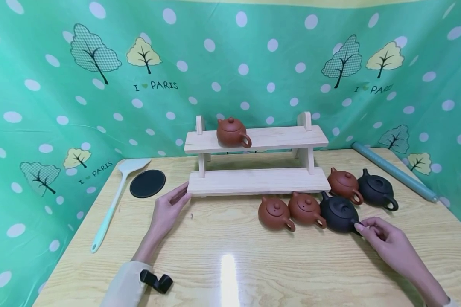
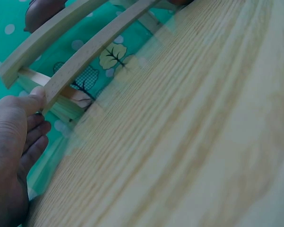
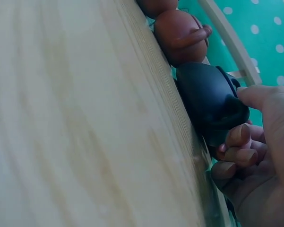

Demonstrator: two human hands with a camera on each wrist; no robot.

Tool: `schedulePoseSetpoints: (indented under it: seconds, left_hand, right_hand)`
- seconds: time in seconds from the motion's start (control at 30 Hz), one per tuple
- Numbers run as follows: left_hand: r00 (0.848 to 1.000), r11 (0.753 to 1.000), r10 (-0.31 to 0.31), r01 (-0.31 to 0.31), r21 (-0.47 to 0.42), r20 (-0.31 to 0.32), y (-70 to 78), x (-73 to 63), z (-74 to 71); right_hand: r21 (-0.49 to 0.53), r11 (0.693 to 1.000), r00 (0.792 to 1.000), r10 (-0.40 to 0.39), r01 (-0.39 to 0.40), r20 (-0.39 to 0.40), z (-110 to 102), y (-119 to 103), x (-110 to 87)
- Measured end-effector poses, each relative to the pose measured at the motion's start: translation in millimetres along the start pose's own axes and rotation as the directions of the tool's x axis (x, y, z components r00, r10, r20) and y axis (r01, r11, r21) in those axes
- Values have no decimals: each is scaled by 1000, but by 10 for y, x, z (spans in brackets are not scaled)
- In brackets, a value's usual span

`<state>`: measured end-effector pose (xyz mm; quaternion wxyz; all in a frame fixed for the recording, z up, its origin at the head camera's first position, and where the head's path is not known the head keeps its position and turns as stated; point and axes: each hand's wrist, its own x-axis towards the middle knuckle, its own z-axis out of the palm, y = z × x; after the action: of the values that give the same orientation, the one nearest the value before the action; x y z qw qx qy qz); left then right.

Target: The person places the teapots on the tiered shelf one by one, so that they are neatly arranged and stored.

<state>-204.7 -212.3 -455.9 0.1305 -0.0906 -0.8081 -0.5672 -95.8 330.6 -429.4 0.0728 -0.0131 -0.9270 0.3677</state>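
Right of centre in the frame, a black teapot (image 1: 339, 214) sits on the surface (image 1: 199, 264), its spout toward the shelf. The right hand (image 1: 388, 245) pinches its handle, thumb above and fingers curled beneath. At centre left, the left hand (image 1: 168, 209) grips the near left end of the two-tiered wooden shelf (image 1: 259, 180), thumb on the lower board.

Close by the held pot on its left are two reddish-brown teapots, a middle one (image 1: 306, 209) and a leftmost one (image 1: 275, 213), lined up before the shelf's lower board. Just behind the row, by the shelf's right end, stand another brown teapot (image 1: 344, 186) and a second black pot (image 1: 376, 191), so that side is crowded. One more brown pot, the upper teapot (image 1: 232, 133), rests toward the left of the top board.

The surface is pale, wood-grained and glossy, with a white streak of glare at lower centre. On its left side lie a pale turquoise spatula (image 1: 115, 204) and a black disc (image 1: 147, 183); at far right a blue-green tube (image 1: 393, 171) slants along the edge. A black clip (image 1: 156, 281) is fastened over the pale left sleeve (image 1: 124, 283).

Green cloth (image 1: 230, 55) with white dots and printed trees hangs around. I can read "I PARIS", a little heart between the words, at upper left, upper right and lower on the left.
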Motion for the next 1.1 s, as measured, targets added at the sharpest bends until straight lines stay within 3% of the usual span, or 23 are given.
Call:
schedulePoseSetpoints:
  seconds: [0.5, 0.77, 1.1]
  left_hand:
    - [999, 999, -46, 46, 29, -4, 105, -9, 18]
    - [1000, 1000, -26, 26, 10, -6, 29, -6, 11]
    - [1000, 1000, -11, 11, 9, -7, 0, -2, 8]
  right_hand:
    - [52, 998, 1000, -28, 28, -2, 45, 7, -40]
    - [61, 998, 999, -34, 34, -5, 49, 6, -45]
    - [74, 993, 995, -95, 97, -32, 53, 21, -61]
